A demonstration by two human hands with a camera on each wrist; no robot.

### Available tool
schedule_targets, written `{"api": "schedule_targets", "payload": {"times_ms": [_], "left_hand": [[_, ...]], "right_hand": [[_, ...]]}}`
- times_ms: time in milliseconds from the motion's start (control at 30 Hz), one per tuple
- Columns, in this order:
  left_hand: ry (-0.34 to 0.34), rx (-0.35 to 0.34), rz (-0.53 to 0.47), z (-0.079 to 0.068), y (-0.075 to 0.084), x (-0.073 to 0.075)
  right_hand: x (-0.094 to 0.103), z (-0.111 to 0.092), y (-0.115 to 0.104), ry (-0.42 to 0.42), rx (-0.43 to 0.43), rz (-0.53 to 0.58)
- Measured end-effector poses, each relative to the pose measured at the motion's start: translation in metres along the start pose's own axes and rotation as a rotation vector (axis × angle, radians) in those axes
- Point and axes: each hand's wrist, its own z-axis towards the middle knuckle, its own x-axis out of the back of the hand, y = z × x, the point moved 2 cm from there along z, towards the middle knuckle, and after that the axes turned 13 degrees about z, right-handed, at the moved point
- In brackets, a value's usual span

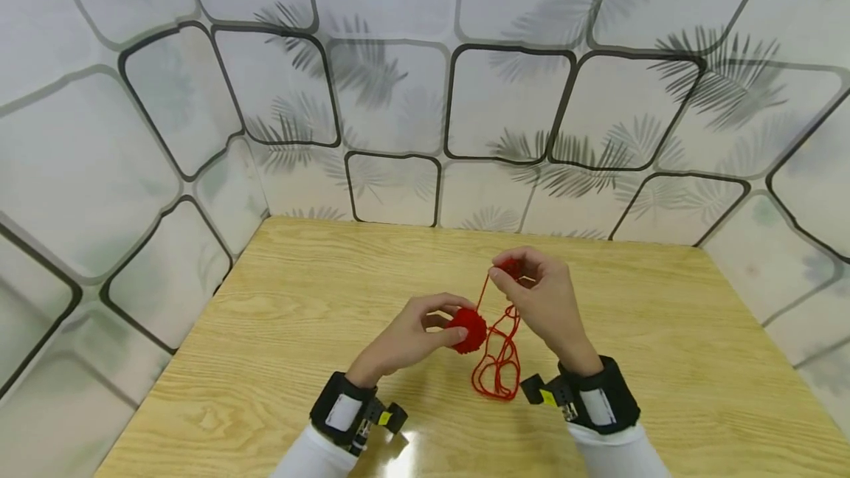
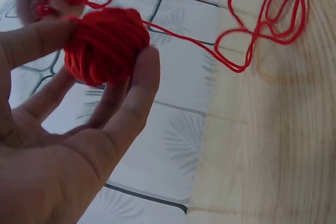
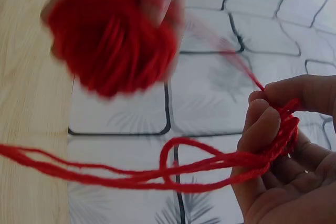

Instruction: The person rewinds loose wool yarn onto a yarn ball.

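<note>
A ball of red yarn (image 1: 468,331) is gripped between the thumb and fingers of my left hand (image 1: 412,332), near the middle of the table. To its right and a little farther off, my right hand (image 1: 541,299) pinches a strand and holds a small bunch of red yarn (image 3: 283,140) in its curled fingers. One taut strand (image 1: 483,292) runs from the ball up to the right fingertips. Below the right hand, loose loops of yarn (image 1: 496,382) hang and trail onto the tabletop. The left wrist view shows the ball's wound strands (image 2: 107,45) up close.
The wooden table (image 1: 265,301) has light grain and ends at a patterned wall covering (image 1: 392,190) at the back, with similar panels at both sides. Each wrist wears a black band (image 1: 600,395) with a small camera.
</note>
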Motion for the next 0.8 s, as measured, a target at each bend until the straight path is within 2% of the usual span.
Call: {"api": "schedule_targets", "payload": {"times_ms": [133, 267, 533, 700, 800], "left_hand": [[-0.076, -0.017, -0.093, -0.006, 0.003, 0.000], [-0.098, -0.045, -0.146, -0.010, 0.012, 0.002], [-0.089, -0.094, -0.316, -0.017, 0.028, 0.006], [-0.046, -0.164, -0.413, -0.018, 0.036, 0.006], [-0.005, -0.195, -0.438, -0.018, 0.039, 0.006]], "right_hand": [[0.011, 0.010, 0.017, 0.007, -0.015, 0.049], [0.015, 0.013, 0.025, 0.005, -0.038, 0.111], [0.015, 0.015, 0.046, 0.029, -0.092, 0.216], [0.010, 0.013, 0.063, 0.045, -0.143, 0.246], [0.006, 0.009, 0.072, 0.042, -0.191, 0.246]]}}
